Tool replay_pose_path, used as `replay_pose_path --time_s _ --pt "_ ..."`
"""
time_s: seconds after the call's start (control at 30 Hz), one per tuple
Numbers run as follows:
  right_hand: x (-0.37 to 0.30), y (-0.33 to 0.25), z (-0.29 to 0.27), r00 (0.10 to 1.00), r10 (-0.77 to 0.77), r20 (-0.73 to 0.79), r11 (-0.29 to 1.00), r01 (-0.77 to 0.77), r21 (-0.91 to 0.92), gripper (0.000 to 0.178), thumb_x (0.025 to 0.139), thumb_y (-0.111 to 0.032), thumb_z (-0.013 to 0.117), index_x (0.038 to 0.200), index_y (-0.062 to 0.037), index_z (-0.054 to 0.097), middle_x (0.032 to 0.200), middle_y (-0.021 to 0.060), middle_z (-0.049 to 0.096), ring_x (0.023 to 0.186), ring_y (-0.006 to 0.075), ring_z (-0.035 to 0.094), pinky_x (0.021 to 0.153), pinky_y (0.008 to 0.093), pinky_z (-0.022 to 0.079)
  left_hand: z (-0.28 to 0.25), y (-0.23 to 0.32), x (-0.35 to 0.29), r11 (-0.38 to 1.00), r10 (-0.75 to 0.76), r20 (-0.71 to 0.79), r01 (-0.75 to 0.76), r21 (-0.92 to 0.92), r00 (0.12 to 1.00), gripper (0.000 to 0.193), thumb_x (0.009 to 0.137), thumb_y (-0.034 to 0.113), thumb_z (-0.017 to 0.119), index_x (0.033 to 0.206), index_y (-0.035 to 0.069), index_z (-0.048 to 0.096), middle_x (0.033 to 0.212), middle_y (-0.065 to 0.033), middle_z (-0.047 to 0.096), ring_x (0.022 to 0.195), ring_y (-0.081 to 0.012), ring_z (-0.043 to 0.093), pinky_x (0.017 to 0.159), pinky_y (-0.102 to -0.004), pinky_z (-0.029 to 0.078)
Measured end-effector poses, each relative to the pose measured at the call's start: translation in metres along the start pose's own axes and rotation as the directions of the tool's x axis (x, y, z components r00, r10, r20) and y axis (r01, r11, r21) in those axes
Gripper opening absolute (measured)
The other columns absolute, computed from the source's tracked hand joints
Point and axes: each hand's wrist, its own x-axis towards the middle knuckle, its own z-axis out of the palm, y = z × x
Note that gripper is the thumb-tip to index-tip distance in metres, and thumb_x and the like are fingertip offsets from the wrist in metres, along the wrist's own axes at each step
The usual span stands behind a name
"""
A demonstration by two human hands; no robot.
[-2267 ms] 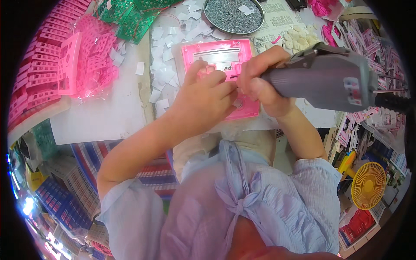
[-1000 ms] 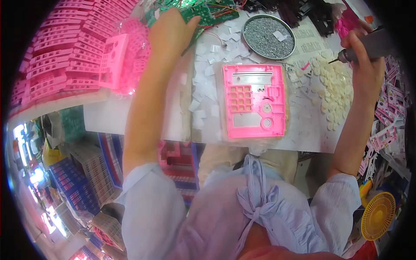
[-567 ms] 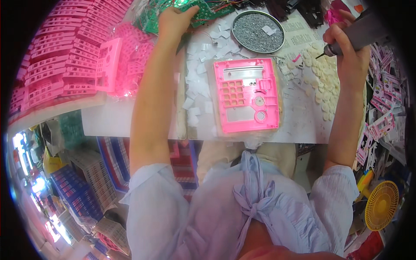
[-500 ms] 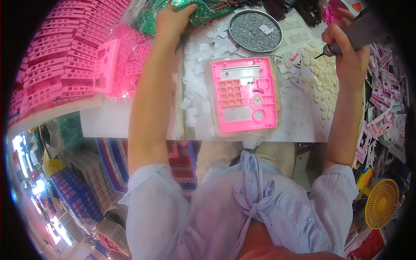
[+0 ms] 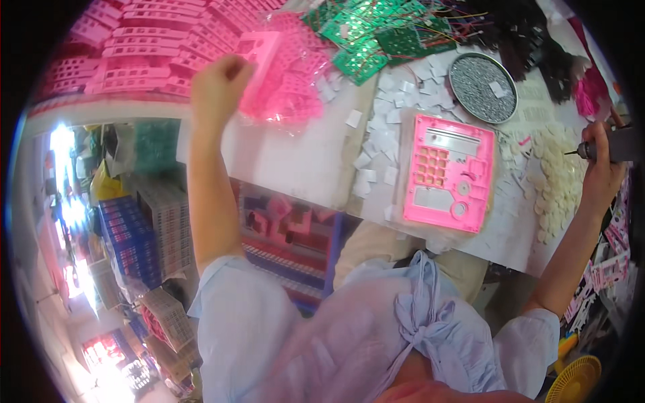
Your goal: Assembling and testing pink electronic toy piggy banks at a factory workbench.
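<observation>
My left hand [image 5: 218, 91] is closed at the edge of a pink plastic panel [image 5: 265, 64] with cut-outs, which stands tilted beside a clear bag of pink parts [image 5: 289, 94]. Its fingertips are partly hidden, but they seem to pinch the panel. Over at the right, my right hand [image 5: 601, 161] grips a dark electric screwdriver [image 5: 615, 144], whose thin bit points left. Between my hands a pink plastic casing [image 5: 476, 205] lies inside-up on a pad. It has keypad holes, a long slot, a window and round openings.
Green circuit boards [image 5: 359, 40] with wires lie at the back, near a round tray of small metal screws [image 5: 470, 87]. White paper squares [image 5: 386, 111] and cream-coloured discs [image 5: 554, 181] are spread around the casing. Stacked pink panels [image 5: 144, 40] fill the far left. A yellow fan [image 5: 574, 379] stands lower right.
My left hand has moved from the green circuit boards leftward to the pink panel. The view has swung left. My right hand still holds the screwdriver.
</observation>
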Motion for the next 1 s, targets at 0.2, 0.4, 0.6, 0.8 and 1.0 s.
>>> replay_pose_path --time_s 0.2,0.4,0.6,0.8,1.0 --pt "0.016 -0.006 0.029 0.997 -0.069 0.044 0.995 0.072 -0.071 0.037 0.096 -0.010 0.067 0.127 0.0075 0.057 0.085 0.0039 0.064 0.080 0.0107 0.057 0.080 0.0250 0.043 0.045 0.003 -0.035 0.982 0.187 -0.046 -0.186 0.014 0.981 0.019 0.084 0.025 0.074 0.089 0.006 0.073 0.086 -0.0113 0.071 0.080 -0.0286 0.070 0.070 -0.0379 0.054" --pt "0.014 -0.028 0.045 0.996 -0.051 0.074 0.994 0.057 -0.088 0.043 0.097 -0.012 0.067 0.132 0.0076 0.056 0.082 0.0020 0.063 0.078 0.0086 0.056 0.078 0.0218 0.041 0.094 0.052 -0.030 0.725 0.559 -0.003 -0.487 0.486 0.829 0.018 0.080 0.025 0.076 0.087 0.008 0.072 0.109 -0.0063 0.064 0.101 -0.0228 0.060 0.090 -0.0465 0.044" --pt "0.011 -0.024 0.038 0.991 -0.077 0.107 0.989 0.089 -0.117 0.045 0.097 -0.013 0.067 0.135 0.0058 0.054 0.084 0.0027 0.064 0.082 0.0090 0.058 0.081 0.0231 0.044 0.102 0.021 -0.003 0.792 0.432 -0.027 -0.365 0.490 0.901 0.018 0.080 0.026 0.073 0.081 0.009 0.072 0.106 -0.0071 0.062 0.104 -0.0258 0.058 0.093 -0.0511 0.040" --pt "-0.008 -0.049 0.048 0.911 -0.351 -0.215 0.907 0.274 -0.321 0.055 0.090 -0.002 0.072 0.139 0.0034 0.048 0.115 0.0117 0.065 0.106 0.0195 0.063 0.098 0.0340 0.047 0.078 0.047 -0.034 0.828 0.079 -0.163 -0.156 -0.538 0.984 0.019 0.095 0.019 0.063 0.091 0.002 0.070 0.096 -0.0043 0.067 0.082 -0.0184 0.064 0.070 -0.0346 0.049" --pt "-0.059 -0.083 0.095 0.875 -0.482 0.042 0.851 0.479 -0.216 0.050 0.082 0.007 0.069 0.129 0.0028 0.054 0.121 0.0155 0.064 0.111 0.0250 0.062 0.098 0.0377 0.048 0.070 0.098 -0.089 0.247 -0.002 0.422 0.409 -0.878 0.907 0.027 0.104 0.023 0.055 0.111 -0.001 0.066 0.098 -0.0052 0.069 0.078 -0.0125 0.065 0.064 -0.0273 0.051"
